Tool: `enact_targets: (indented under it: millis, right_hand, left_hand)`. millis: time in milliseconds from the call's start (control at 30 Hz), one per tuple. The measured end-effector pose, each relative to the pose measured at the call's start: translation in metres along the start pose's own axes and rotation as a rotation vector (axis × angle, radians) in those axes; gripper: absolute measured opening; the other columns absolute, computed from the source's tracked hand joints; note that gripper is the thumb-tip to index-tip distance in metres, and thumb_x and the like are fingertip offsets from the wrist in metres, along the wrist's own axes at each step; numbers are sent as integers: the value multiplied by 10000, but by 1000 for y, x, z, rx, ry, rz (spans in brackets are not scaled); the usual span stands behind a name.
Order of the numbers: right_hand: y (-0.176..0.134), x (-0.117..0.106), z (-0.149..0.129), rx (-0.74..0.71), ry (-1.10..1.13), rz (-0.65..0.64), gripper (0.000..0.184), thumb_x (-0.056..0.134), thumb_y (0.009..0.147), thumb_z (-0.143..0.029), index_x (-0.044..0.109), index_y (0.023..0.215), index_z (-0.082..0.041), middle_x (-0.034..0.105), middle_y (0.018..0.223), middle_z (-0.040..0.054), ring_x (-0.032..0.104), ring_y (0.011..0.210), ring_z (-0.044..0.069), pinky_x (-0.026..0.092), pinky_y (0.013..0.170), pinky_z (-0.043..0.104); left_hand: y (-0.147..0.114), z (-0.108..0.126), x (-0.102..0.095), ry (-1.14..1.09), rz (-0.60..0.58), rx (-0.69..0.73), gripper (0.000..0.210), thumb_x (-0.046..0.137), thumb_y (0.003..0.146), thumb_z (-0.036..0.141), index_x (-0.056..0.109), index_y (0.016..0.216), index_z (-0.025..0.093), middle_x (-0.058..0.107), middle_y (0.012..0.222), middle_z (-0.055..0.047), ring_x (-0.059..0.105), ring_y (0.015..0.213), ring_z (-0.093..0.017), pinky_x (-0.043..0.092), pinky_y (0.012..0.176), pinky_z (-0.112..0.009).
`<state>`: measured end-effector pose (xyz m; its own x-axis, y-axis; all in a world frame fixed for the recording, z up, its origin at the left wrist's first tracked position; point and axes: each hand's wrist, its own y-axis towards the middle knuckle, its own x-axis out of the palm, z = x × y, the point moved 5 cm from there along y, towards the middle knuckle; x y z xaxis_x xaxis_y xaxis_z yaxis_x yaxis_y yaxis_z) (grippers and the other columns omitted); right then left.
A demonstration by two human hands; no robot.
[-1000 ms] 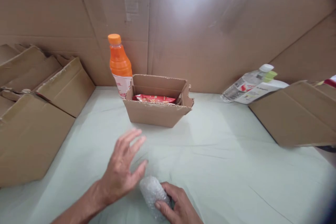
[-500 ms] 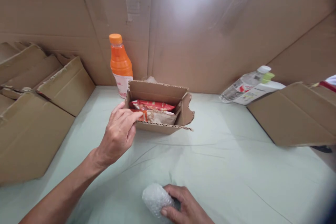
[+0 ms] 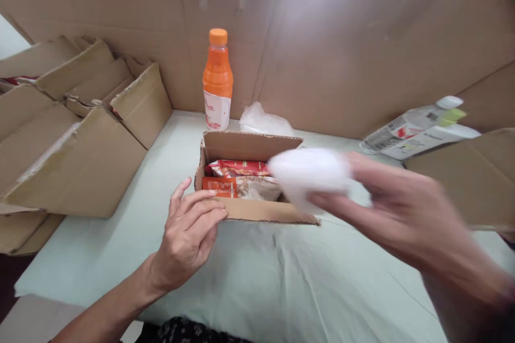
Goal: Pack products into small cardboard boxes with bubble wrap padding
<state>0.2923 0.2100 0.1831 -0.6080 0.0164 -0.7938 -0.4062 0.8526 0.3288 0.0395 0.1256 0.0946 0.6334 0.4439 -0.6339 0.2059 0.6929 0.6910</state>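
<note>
I'm grasping a blurred white bundle (image 3: pixel 308 174) in my right hand (image 3: pixel 406 214), between thumb and fingers, and it's apparently hanging above the right end of the open cardboard box (image 3: pixel 269 211); my left hand (image 3: pixel 183 236) is resting its fingers on the near flap, though I can't tell whether that grip is pinching it; as I'm judging it, working well means steadying that flap without bending it, holding the bundle lightly, and minding the red packet (image 3: pixel 237 168) and the orange-and-white packet (image 3: pixel 257 188) lying inside; pale green cloth is covering the counter (image 3: pixel 358 273), wrinkling toward me; a tall cardboard panel (image 3: pixel 341 64) is closing off the back, an orange drink bottle (image 3: pixel 218 83) is standing upright near it, and more boxes (image 3: pixel 64 171) are crowding the left
</note>
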Motion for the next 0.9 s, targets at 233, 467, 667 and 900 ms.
enact_targets:
  millis: [233, 467, 667, 900]
  right_hand:
    - [76, 135, -34, -177, -543, -950, 177, 594, 863, -92, 737, 776, -150, 711, 749, 56, 639, 684, 163, 366, 585, 259]
    - [71, 100, -16, -152, -328, -854, 166, 611, 875, -203, 750, 964, -195, 766, 912, 55, 701, 844, 212, 489, 694, 285]
    - [-24, -7, 63, 273, -200, 65, 263, 580, 937, -524, 725, 1036, -328, 787, 968, 66, 725, 871, 263, 567, 668, 369]
    - [-63, 130, 111, 481, 219, -73, 504, 633, 781, -640, 659, 989, -182, 767, 978, 140, 719, 770, 263, 578, 627, 374]
  left_hand:
    - [5, -2, 0, -65, 25, -3, 270, 579, 869, -22, 660, 1048, 164, 768, 997, -47, 653, 1137, -219, 322, 1205, -577]
    - [5, -13, -4, -60, 121, -63, 382, 646, 847, 6, 630, 1184, 185, 715, 1118, -65, 619, 1210, -234, 387, 1191, -536]
    - [-50, -60, -13, -87, 166, -522, 562, 672, 899, 211, 515, 1436, 258, 588, 1399, -105, 597, 1278, -250, 491, 1110, -438]
    - [-65, -72, 64, -537, -20, -866, 726, 653, 834, 268, 408, 1514, 204, 501, 1513, -155, 536, 1361, -297, 489, 1124, -484]
